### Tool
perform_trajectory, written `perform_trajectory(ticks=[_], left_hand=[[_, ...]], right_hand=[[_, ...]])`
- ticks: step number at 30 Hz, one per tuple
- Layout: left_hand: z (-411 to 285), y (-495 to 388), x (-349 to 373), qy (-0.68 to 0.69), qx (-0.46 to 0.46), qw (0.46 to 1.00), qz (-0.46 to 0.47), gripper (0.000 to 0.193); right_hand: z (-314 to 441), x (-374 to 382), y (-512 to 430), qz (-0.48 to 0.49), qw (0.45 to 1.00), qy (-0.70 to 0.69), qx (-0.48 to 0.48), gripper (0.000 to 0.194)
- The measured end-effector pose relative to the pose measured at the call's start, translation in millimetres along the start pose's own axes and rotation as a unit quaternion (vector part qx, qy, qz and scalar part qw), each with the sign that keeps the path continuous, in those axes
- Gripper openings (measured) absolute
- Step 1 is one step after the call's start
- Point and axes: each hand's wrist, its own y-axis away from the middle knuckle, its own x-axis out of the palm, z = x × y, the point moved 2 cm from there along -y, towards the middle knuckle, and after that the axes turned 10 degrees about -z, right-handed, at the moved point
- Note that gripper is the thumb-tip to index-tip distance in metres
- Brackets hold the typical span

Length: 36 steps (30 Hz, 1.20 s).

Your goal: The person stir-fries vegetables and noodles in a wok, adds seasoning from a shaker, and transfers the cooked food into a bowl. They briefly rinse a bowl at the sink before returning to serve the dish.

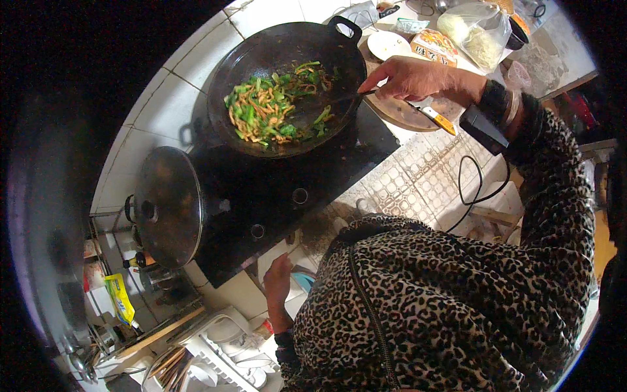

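My right hand [409,78] is at the right rim of a black wok [294,44], its fingers closed on a thin dark utensil handle [368,92]. The rest of that utensil is hard to make out against the dark metal. In the wok lie green vegetables with strips of what looks like meat [262,110], mostly heaped on the left side. The wok stands on a black glass-topped stove [245,191]. My left hand [278,279] hangs low beside the stove's front edge. Its fingers are partly hidden, and I cannot see anything held in it.
A pan lid [169,210] leans at the stove's left. Beyond my right hand are a round cutting board [392,110], a yellow-handled knife [438,120], a white plate [388,45] and a plastic bag of food [477,34]. At lower left are a dish rack [220,360] and chopsticks [171,370].
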Motion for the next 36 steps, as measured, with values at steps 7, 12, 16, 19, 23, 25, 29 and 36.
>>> perform_trajectory(ticks=[7, 12, 16, 19, 23, 25, 29, 36], left_hand=[[15, 0, -4, -0.001, 0.009, 1.0, -0.009, 0.03], [23, 5, 5, 0.039, -0.056, 0.997, 0.02, 0.034], [25, 5, 11, 0.019, -0.043, 0.998, 0.041, 0.033], [25, 3, 12, 0.047, -0.049, 0.997, 0.046, 0.033], [24, -2, 13, 0.051, -0.018, 0.998, 0.035, 0.033], [25, -6, 16, 0.034, -0.01, 0.999, 0.034, 0.034], [31, -14, 20, 0.0, -0.031, 0.999, 0.033, 0.034], [24, -16, 12, 0.0, -0.03, 0.999, 0.032, 0.034]], right_hand=[[-38, -6, 19, -0.05, 0.956, -0.272, 0.1, 0.03], [-39, -18, 20, -0.108, 0.966, -0.226, 0.061, 0.034], [-24, -14, -3, -0.179, 0.97, 0.03, -0.162, 0.034], [-24, -3, -24, -0.13, 0.982, -0.14, 0.007, 0.033], [-14, -6, -37, -0.103, 0.97, 0.108, -0.191, 0.037], [-4, -15, -29, -0.099, 0.884, 0.189, -0.416, 0.038], [11, -40, -1, -0.036, 0.959, 0.194, -0.203, 0.027], [84, -74, 57, -0.089, 0.898, 0.382, -0.197, 0.02]])
